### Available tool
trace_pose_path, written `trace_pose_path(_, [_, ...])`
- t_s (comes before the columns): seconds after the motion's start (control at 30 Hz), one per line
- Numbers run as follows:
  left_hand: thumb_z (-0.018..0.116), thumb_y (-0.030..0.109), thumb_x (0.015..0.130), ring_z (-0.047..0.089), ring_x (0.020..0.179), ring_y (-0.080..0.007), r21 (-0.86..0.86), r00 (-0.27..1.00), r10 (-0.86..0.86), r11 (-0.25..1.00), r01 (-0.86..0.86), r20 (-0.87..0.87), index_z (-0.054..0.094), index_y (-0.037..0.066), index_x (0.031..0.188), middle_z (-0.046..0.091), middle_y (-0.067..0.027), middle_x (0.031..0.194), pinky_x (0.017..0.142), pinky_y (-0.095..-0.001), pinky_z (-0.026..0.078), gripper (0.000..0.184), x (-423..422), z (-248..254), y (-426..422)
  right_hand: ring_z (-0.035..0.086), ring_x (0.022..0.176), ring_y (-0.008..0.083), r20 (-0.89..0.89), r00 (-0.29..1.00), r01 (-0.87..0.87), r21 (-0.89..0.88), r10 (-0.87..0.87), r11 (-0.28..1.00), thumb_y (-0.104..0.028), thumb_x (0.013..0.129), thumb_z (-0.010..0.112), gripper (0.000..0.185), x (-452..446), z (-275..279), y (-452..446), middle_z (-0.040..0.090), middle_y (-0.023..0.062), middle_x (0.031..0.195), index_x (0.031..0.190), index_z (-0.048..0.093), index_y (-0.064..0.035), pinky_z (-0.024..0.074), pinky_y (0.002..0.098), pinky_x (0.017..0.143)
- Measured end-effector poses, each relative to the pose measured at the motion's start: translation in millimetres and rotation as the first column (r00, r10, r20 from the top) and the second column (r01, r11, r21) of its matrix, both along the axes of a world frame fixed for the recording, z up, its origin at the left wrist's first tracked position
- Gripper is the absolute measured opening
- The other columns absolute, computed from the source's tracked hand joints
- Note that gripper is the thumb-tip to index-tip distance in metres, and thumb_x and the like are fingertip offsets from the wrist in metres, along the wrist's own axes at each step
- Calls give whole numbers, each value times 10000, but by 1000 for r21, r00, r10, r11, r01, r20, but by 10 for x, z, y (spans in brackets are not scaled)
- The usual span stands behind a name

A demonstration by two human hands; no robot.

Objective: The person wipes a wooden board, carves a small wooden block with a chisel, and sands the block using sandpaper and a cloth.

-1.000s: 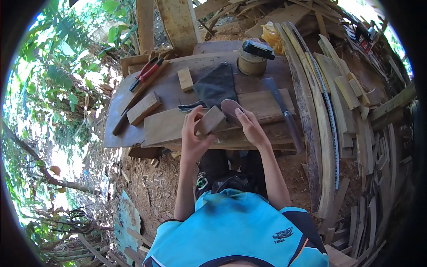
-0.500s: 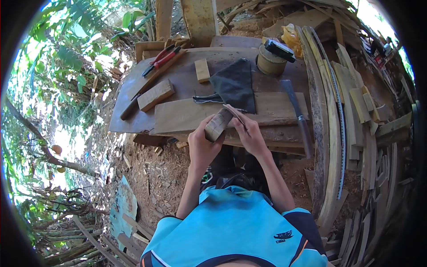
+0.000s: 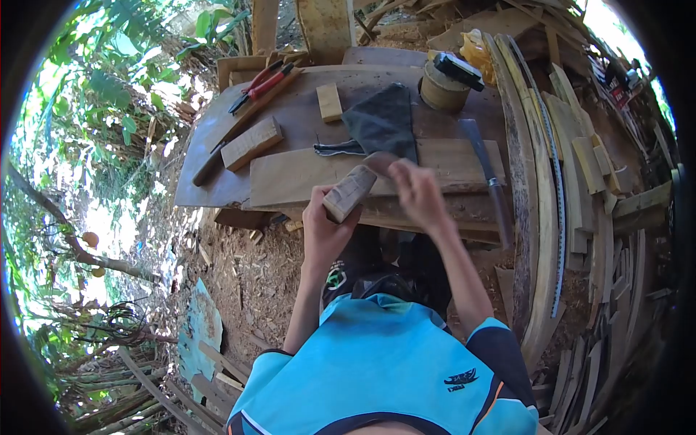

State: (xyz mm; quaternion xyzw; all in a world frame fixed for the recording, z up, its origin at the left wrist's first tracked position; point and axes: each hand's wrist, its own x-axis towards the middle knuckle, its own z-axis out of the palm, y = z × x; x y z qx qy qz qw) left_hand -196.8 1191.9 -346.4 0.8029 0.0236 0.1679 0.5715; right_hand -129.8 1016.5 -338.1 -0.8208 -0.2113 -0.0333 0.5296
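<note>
My left hand (image 3: 322, 223) is closed round a small wooden block (image 3: 349, 193), held tilted in front of the bench's near edge. Blurred by motion, my right hand (image 3: 419, 192) pinches a thin brown piece of sandpaper (image 3: 380, 162) at the block's far right end. Whether the sheet touches the wood I cannot tell. Beyond both hands a wide board (image 3: 290, 174) lies along the bench, with a dark cloth (image 3: 384, 119) partly over it. A machete-like knife (image 3: 484, 163) lies across the board's right end, its dark handle toward me.
On the bench (image 3: 210, 156) lie two more wooden blocks (image 3: 252, 143), red-handled pliers (image 3: 264, 83) and a long dark-handled tool (image 3: 210, 165). A round container (image 3: 442, 87) with a black object on top stands at the back right. Long planks (image 3: 518, 217) line the right side.
My right hand has shifted right and slightly up, away from the block, with the sandpaper. The left hand still holds the block, now more exposed. The whole view has shifted slightly.
</note>
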Motion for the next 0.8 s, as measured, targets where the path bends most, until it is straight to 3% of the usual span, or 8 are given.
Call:
trace_pose_path(0.1, [742,42,711,624,843,-203,-52,1000,12,999,-11,10,478,13,954,634,-136,897,722,-299,478,360,67,-115,119,613,952,317,258,937,265,-78,-237,961,-173,886,582,278,442,75,-319,625,186,1039,1117,578,-19,483,411,771])
trace_pose_path(0.2, [747,40,714,613,874,-173,-137,1000,-6,991,7,8,491,16,984,635,-113,943,758,-285,478,373,23,-202,155,520,1120,335,546,713,663,-324,-440,675,-248,886,585,359,707,123,-430,550,189,1213,1170,557,-31,415,431,917])
trace_pose_path(0.37, [763,21,707,597,914,-133,-449,999,26,893,-34,-25,511,30,1025,629,-70,996,811,-267,484,406,14,-228,170,370,1281,334,478,844,387,-226,-244,894,-295,797,663,473,1058,-50,288,486,168,1290,1194,557,-61,290,430,1061])
trace_pose_path(0.47, [765,8,700,599,920,-131,-569,997,61,819,-73,-40,504,32,1055,621,-59,1009,807,-273,496,440,-82,-105,248,340,1308,312,326,941,279,-597,-91,752,-308,777,680,451,1166,-385,484,510,164,1256,1144,591,-62,273,427,1070])
trace_pose_path(0.57, [745,-17,708,597,938,-138,-599,994,88,800,-34,61,485,31,1103,608,-57,1029,807,-287,508,476,-167,-67,378,351,1301,296,380,925,230,-615,28,754,-324,793,675,402,1300,-354,378,523,160,1243,1077,622,-45,244,434,1079])
trace_pose_path(0.6, [737,-25,712,596,944,-141,-639,994,97,768,-44,48,478,32,1115,603,-57,1034,807,-288,509,483,-189,-121,427,499,1164,269,438,899,265,-545,0,795,-292,822,656,320,1263,-233,345,562,169,1182,1000,636,-26,360,389,992])
trace_pose_path(0.7, [722,-44,719,592,958,-149,-742,992,125,667,-67,22,466,33,1136,592,-57,1041,811,-294,513,495,-164,-248,498,599,940,202,-25,993,112,-53,-113,992,-237,849,626,227,1118,258,196,616,123,1032,927,634,-24,461,302,816])
trace_pose_path(0.8, [726,-44,714,592,960,-160,-749,987,156,659,-74,40,459,27,1170,591,-59,1031,832,-296,513,533,-148,-135,453,592,806,127,-150,981,-48,428,123,902,-186,853,606,210,839,602,83,613,58,934,978,598,-17,468,231,678])
